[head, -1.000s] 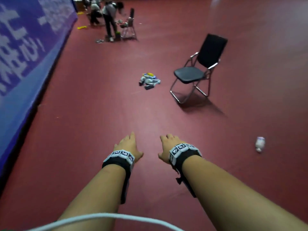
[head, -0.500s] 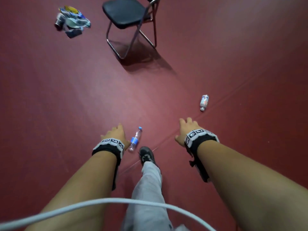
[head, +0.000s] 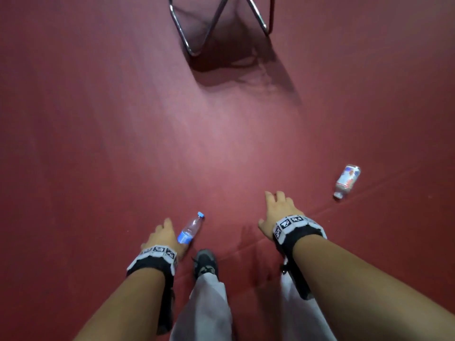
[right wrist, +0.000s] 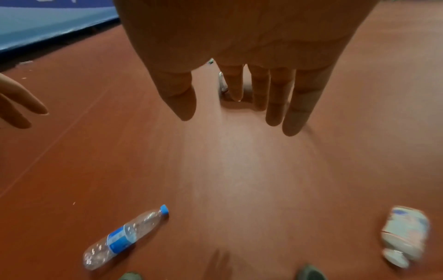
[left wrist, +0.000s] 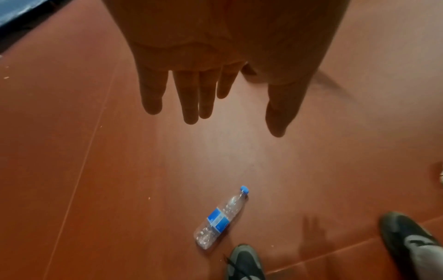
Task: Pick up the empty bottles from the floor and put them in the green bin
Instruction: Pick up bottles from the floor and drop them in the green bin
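Both hands are held spread and empty above the red floor, left hand over the clear blue-capped bottle lying flat by the shoe, right hand short of the white-labelled bottle, presumably readied for grasping; no green bin is seen.

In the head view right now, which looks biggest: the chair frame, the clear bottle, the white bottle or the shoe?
1. chair frame, though cut off at the top
2. clear bottle and shoe, too alike to rank
3. white bottle, farther away
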The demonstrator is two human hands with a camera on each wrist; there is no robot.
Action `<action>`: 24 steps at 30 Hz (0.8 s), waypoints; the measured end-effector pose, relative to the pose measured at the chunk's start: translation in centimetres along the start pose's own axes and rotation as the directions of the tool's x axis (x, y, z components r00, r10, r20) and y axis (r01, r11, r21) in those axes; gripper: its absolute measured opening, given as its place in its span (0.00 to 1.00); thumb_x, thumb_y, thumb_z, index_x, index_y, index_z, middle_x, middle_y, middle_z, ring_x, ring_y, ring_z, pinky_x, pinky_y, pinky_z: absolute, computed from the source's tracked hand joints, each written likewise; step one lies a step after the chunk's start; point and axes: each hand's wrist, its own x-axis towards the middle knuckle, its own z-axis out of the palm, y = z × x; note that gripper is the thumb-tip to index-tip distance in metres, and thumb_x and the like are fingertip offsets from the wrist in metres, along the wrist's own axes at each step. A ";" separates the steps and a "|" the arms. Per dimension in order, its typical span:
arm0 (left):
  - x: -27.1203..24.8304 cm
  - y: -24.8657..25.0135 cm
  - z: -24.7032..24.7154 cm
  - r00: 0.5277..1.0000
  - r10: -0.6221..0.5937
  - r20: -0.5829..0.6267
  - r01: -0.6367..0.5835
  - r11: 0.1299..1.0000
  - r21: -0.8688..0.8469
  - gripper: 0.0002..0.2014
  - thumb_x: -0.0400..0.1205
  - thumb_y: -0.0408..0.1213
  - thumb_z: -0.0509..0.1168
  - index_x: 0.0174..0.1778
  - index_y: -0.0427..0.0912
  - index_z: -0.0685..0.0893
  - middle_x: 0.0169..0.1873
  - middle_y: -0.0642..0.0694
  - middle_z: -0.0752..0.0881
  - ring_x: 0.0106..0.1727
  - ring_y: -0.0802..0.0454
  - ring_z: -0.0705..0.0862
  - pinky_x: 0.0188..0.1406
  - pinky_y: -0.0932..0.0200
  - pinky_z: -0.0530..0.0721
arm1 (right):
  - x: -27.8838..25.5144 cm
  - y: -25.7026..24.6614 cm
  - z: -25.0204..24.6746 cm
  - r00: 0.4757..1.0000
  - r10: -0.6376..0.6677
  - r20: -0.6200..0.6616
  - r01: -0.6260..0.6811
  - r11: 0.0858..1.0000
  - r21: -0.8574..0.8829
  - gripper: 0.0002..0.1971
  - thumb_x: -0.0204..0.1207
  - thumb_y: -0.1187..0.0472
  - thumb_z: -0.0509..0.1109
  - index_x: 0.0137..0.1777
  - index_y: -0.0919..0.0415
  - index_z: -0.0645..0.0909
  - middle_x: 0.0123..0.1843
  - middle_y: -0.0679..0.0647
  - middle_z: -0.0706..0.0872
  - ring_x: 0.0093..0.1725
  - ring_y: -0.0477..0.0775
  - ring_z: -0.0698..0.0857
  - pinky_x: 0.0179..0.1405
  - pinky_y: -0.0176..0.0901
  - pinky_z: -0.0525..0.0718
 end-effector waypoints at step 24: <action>32.6 3.5 23.3 0.963 -0.248 -0.106 0.244 0.969 -0.050 0.28 0.65 0.47 0.71 0.62 0.53 0.73 0.71 0.46 0.64 0.66 0.38 0.72 0.64 0.50 0.77 | 44.1 -2.7 15.9 0.871 -0.487 -0.063 0.468 0.863 -0.191 0.38 0.74 0.50 0.71 0.80 0.58 0.59 0.72 0.60 0.64 0.67 0.66 0.73 0.61 0.59 0.81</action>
